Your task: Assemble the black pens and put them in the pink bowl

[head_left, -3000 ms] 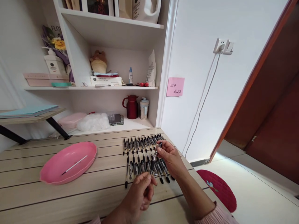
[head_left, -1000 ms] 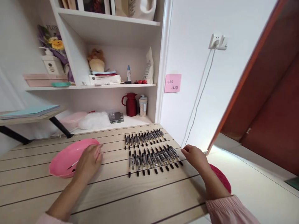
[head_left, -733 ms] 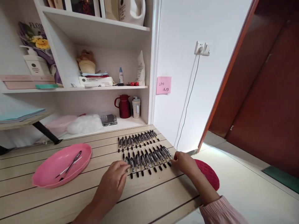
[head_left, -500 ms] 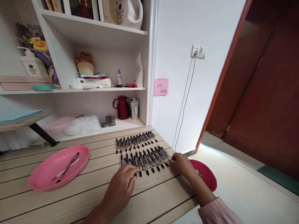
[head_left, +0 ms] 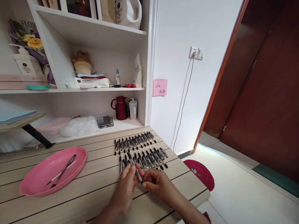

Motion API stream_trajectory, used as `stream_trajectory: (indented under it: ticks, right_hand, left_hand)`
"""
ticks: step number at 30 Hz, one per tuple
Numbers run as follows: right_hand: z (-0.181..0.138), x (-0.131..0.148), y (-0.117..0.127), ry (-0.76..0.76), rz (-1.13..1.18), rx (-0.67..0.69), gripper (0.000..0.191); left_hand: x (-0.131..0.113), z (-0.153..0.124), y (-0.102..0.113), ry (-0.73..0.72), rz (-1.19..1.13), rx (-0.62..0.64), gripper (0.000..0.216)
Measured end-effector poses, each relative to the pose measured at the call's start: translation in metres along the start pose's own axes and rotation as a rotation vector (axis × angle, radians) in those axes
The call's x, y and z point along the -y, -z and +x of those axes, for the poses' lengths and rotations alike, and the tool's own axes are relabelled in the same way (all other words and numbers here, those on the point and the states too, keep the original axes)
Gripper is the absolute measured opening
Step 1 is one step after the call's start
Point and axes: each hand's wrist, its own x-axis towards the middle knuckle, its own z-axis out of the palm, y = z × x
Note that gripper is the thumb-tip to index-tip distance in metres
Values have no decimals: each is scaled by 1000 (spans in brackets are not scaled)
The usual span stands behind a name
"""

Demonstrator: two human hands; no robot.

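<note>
Centrally, the pen [head_left: 139, 176]: slanting between two bare hands above the counter [head_left: 93, 189], its dark far end projecting beyond the left fingers [head_left: 132, 169], its near end at the right fingers [head_left: 148, 186].

Left hand [head_left: 125, 188]: fingers drawn narrow around the barrel, holding it by the middle.

Right hand [head_left: 161, 185]: thumb and forefinger appear pinched on the dark near end; the exact contact is too small to make out.

Barrel: a firm left hold, close to where the right fingers work, would probably best stop it from turning.

Near end: any twist or pull is likely safest straight along the pen's length, since sideways force could bend a slim part.

Near row of pens [head_left: 154, 157]: just beyond the fingers, partly hidden by the left hand; lifting the knuckles over it should avoid nudging the line askew.

Far row of pens [head_left: 133, 143]: farther beyond the fingers, lying side by side.

Pink bowl [head_left: 35, 174]: well apart, left of the left fingers, holding a slim dark piece [head_left: 70, 161] and a white stick [head_left: 72, 164].

Slatted boards: beneath the fingers; working low over them should keep a dropped part within reach.
</note>
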Motion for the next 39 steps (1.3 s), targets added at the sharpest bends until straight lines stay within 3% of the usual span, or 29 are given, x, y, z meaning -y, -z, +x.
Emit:
stream_trajectory:
  ticks: [2, 6, 8, 13, 18, 23, 25, 29, 31, 34, 39]
  right_hand:
    - [7, 0, 21, -48, -74, 13, 11]
    - [33, -8, 84, -242, -567, -407, 7]
    - [44, -17, 103, -310, -768, -459, 7]
    - [54, -41, 103, -366, -927, -377, 14]
    - [51, -45, 102, -370, -950, -360, 16]
    - [37, -34, 110, -326, -723, -454, 20]
    - [32, -23, 104, -295, -451, -474, 20]
    - [27, 4, 73, -219, 230, -359, 19]
    - [27, 17, 57, -176, 416, -322, 23]
    - [31, 28, 41, -128, 518, -315, 24]
    - [36, 32, 29, -75, 471, -249, 19]
  left_hand:
    - [-1, -1, 4, 26, -67, -4, 25]
    - [0, -4, 11, 125, -42, 11, 24]
    - [2, -5, 12, 159, -23, 21, 25]
    - [7, -6, 10, 178, 43, 86, 28]
    - [7, -8, 11, 170, 125, 117, 29]
    - [9, -6, 13, 159, 240, 163, 28]
    - [10, -6, 13, 163, 288, 201, 28]
    - [13, -7, 13, 163, 340, 243, 28]
    - [13, -8, 13, 162, 349, 255, 28]
    - [13, -8, 13, 158, 359, 262, 28]
    - [11, -9, 11, 145, 377, 262, 27]
